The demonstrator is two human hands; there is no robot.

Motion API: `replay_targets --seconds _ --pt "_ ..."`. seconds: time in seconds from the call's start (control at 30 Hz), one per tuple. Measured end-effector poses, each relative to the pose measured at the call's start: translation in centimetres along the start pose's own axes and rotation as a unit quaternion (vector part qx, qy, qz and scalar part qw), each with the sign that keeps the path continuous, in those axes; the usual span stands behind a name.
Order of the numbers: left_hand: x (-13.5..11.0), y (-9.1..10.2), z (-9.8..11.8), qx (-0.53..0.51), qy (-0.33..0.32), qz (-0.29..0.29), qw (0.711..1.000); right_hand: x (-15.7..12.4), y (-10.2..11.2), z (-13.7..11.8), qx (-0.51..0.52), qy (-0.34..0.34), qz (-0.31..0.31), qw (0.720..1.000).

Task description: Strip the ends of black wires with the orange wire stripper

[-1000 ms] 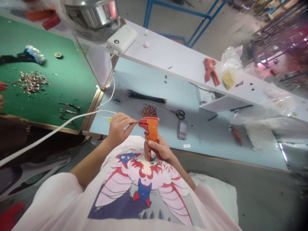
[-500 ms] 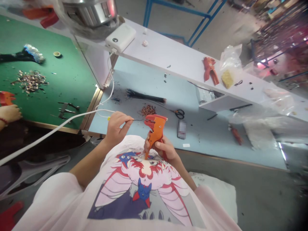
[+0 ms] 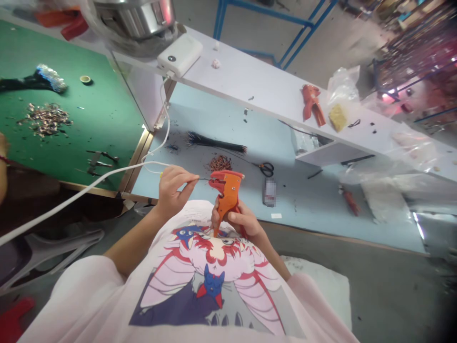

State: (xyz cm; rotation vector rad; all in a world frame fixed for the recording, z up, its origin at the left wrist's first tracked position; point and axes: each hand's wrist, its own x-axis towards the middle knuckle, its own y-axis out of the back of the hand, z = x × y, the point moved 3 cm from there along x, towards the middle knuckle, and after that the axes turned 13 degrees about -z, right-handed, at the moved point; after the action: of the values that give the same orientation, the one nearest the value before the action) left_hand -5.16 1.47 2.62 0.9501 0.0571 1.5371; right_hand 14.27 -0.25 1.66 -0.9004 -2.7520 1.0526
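Between thumb and fingers, my left hand (image 3: 174, 189) pinches a thin black wire (image 3: 203, 179) that points right. My right hand (image 3: 243, 218) is wrapped round the handles of an orange and red wire stripper (image 3: 229, 191). The stripper's red jaws face left, and the wire's tip reaches them; whether they are clamped on it I cannot tell. Just beyond the tool lies a pile of copper-coloured scraps (image 3: 220, 163). Behind that pile rests a bundle of black wires (image 3: 217, 144) on the light blue tabletop (image 3: 243, 100).
Scissors (image 3: 266, 168) and a blurred-out device (image 3: 269, 192) lie to the right. On the white shelf (image 3: 250, 85) are a power bank (image 3: 180, 55) and another red tool (image 3: 313, 105). A white cable (image 3: 89, 190) crosses at left. Another person's arm (image 3: 3, 166) shows beside the green table (image 3: 107, 95).
My right hand has brought the stripper slightly left, so its jaws are closer to my left hand and at the wire's tip. The other person's hand and orange tool have moved mostly out of view.
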Motion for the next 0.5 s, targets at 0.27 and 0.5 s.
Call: replay_targets --seconds 0.27,0.5 --pt "-0.01 -0.41 0.31 -0.005 -0.019 0.005 1.000 0.13 -0.33 -0.21 -0.001 -0.002 -0.019 1.000" --pt "-0.01 -0.41 0.47 -0.006 -0.010 -0.009 1.000 0.27 -0.26 0.06 -0.027 -0.009 -0.012 1.000"
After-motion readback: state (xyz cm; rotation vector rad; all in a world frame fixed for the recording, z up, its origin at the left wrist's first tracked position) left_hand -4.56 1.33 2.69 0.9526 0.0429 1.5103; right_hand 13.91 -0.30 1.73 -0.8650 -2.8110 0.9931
